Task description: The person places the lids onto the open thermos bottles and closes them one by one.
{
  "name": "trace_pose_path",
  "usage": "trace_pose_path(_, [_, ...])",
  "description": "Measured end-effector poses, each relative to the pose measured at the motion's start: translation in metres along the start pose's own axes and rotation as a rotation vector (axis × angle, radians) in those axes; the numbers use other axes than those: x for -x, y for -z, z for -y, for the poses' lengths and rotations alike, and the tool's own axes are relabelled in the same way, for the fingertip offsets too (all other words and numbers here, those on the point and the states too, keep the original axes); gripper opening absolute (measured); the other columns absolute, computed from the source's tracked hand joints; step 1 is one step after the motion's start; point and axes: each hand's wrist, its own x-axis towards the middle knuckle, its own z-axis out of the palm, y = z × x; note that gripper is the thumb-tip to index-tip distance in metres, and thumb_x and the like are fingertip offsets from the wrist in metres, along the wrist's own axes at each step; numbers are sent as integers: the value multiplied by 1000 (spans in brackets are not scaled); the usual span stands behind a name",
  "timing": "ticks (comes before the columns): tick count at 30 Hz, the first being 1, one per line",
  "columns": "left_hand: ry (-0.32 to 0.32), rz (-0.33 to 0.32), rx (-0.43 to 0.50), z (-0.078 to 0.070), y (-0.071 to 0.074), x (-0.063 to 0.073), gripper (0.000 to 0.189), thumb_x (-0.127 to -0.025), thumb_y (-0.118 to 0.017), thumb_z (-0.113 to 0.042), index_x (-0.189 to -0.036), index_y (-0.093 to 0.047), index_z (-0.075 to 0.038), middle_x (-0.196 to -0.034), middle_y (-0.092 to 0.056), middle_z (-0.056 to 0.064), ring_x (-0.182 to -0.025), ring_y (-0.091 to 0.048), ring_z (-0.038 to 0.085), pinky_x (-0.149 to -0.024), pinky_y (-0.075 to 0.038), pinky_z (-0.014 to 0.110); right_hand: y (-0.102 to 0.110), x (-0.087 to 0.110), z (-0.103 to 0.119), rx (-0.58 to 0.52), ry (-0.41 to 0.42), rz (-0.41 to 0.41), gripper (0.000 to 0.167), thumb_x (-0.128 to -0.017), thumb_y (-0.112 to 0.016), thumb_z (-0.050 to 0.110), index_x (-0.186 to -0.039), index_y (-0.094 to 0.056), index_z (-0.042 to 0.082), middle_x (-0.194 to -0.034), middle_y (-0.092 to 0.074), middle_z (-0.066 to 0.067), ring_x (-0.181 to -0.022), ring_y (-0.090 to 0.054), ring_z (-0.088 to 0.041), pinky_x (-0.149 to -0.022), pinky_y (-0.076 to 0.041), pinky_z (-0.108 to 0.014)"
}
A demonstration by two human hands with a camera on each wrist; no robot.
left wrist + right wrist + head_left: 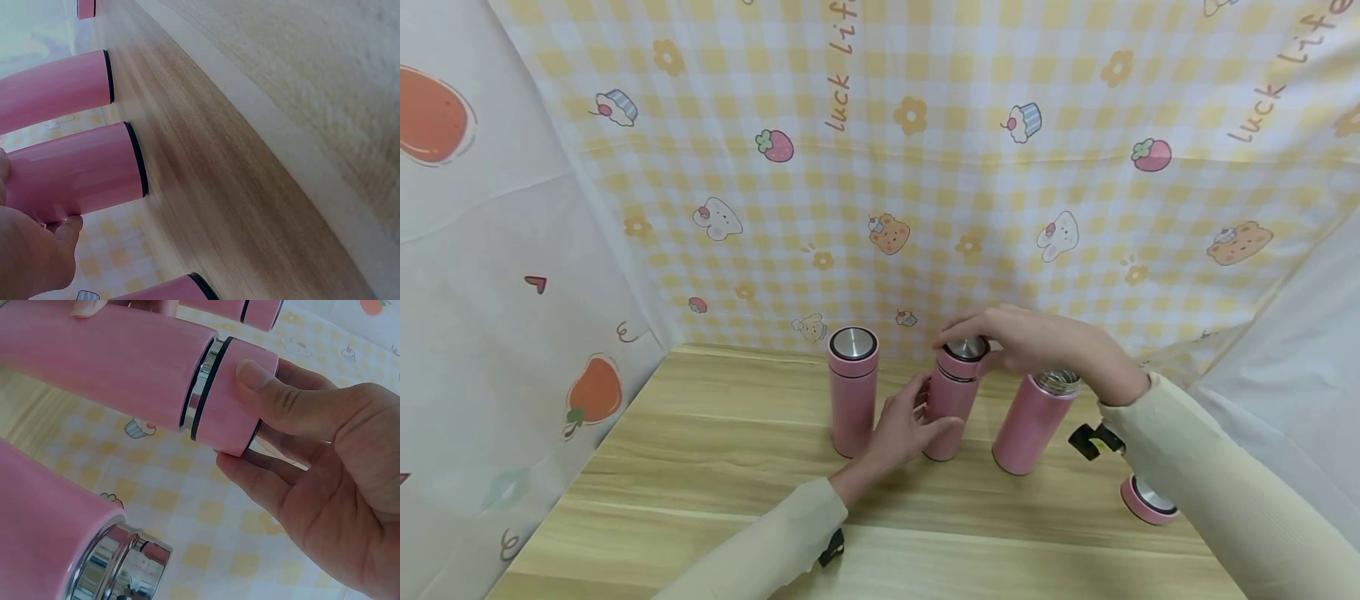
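Note:
Upright on the table stands a pink thermos bottle (947, 417), the middle one of three. My left hand (901, 423) grips its body from the left, thumb across the front. Around the bottle's pink lid (232, 394) curl the thumb and fingers of my right hand (1026, 337), which comes from above and the right. A silver band shows between lid and body in the right wrist view. Left of it stands a second pink bottle (853, 408) with its lid on. To the right, a third pink bottle (1032, 429) has an uncovered silver neck (119, 569).
A loose pink lid (1150, 500) with a silver top lies on the wooden table (722, 467) at the right, beside my right forearm. A yellow checked cloth (820, 208) hangs close behind the bottles, and a white printed cloth (497, 292) hangs at the left.

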Motion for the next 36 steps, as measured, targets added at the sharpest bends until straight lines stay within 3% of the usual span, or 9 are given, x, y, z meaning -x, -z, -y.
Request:
trace_pose_path(15, [6,0,6,0,0,0,68,-88,-83,-28,-146,-49,-16,-137,-60,4,-125,-56,16,-102,-48,34,1,-3,7,39,-43,-5,54,-84,-79,-7,-134,-67,8,-133,-64,-3,-118,-61,-18,-89,-55,-36])
trace_pose_path(23, [11,2,7,0,0,0,68,-89,-83,-27,-147,-48,-15,-138,-59,4,-126,-55,16,-102,-48,34,1,-4,8,11,-80,-7,52,-85,-76,-9,-133,-67,7,-130,-66,-5,-80,-62,-11,-70,-56,-32])
trace_pose_path(30, [9,2,-1,0,0,0,68,-89,-82,-27,-147,-48,-15,-138,-59,5,-126,-56,17,-102,-48,34,1,-6,10,20,-87,1,51,-85,-76,-9,-133,-67,7,-130,-66,-5,-95,-64,-14,-74,-55,-31])
trace_pose_path(36, [23,5,-4,-2,0,1,69,-89,-82,-29,-148,-48,-14,-140,-58,5,-127,-55,18,-102,-48,34,1,-6,11,24,-110,12,53,-85,-74,-10,-134,-67,9,-128,-66,-4,-80,-60,-11,-66,-53,-28])
